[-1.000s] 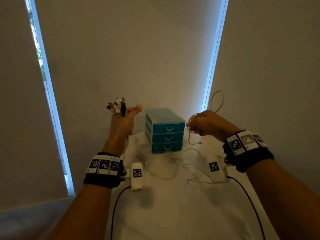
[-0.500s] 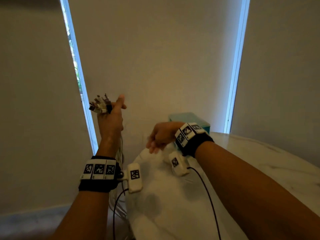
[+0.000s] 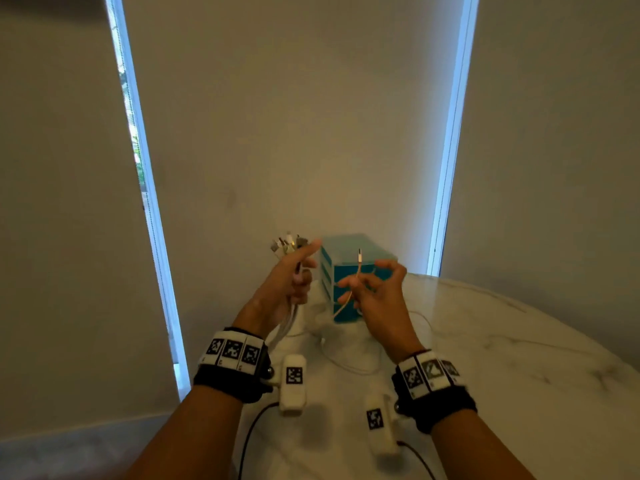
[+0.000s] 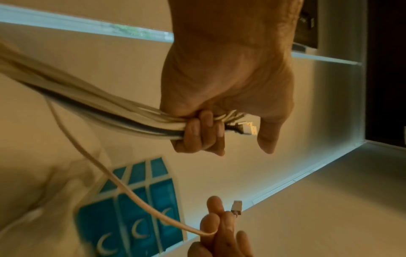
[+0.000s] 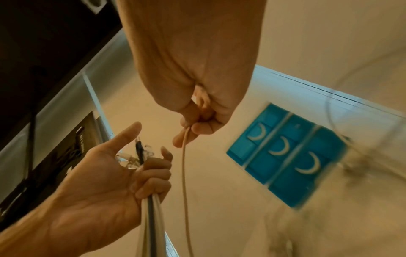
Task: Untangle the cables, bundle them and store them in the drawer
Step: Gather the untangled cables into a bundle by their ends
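Both hands are up in front of the teal drawer box on the marble table. Left hand squeezes a fat bunch of cables, plugs poking out the top, thumb sticking out. Right hand pinches one thin cable near its plug. That thin cable still trails down to loose loops near the box. A pull could snag them, or the bunch could slip apart. All drawers look closed.
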Tool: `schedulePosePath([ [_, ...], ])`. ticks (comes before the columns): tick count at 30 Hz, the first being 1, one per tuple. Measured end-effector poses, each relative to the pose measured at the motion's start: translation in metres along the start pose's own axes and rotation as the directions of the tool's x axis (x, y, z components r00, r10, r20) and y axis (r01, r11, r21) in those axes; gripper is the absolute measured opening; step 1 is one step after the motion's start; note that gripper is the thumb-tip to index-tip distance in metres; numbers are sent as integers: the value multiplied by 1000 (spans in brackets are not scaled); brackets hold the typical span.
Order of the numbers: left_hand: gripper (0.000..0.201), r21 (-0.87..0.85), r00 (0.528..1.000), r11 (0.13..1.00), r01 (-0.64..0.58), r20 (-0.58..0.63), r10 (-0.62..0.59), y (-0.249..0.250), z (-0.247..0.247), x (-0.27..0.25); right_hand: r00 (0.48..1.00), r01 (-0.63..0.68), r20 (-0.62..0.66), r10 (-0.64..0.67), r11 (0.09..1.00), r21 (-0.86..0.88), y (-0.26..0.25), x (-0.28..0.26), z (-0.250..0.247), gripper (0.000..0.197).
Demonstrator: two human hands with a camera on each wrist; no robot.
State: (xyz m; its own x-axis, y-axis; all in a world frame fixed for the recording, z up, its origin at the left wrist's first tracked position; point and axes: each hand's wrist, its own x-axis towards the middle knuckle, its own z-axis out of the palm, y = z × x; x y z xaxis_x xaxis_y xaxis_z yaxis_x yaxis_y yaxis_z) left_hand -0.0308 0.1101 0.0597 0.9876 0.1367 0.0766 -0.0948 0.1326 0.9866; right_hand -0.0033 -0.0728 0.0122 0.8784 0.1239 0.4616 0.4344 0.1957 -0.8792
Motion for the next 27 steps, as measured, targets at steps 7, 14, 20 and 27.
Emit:
schedulePosePath([
  [7,14,-92,980,985,149,147,-135,-34,36,-2,988,-40,-144,51,996,77,20,-29,-19,17],
  [14,38,68,987,995,77,136,-86,-50,51,5,971,-58,-226,72,996,66,34,-29,-8,27],
  [20,35,62,997,996,-65,-23,67,-51,50,9,987,-88,-136,87,996,-8,35,-26,-13,26],
  [27,22,41,972,985,-166,-160,170,-46,36,19,920,-249,-312,238,969,7,44,-8,-77,17],
])
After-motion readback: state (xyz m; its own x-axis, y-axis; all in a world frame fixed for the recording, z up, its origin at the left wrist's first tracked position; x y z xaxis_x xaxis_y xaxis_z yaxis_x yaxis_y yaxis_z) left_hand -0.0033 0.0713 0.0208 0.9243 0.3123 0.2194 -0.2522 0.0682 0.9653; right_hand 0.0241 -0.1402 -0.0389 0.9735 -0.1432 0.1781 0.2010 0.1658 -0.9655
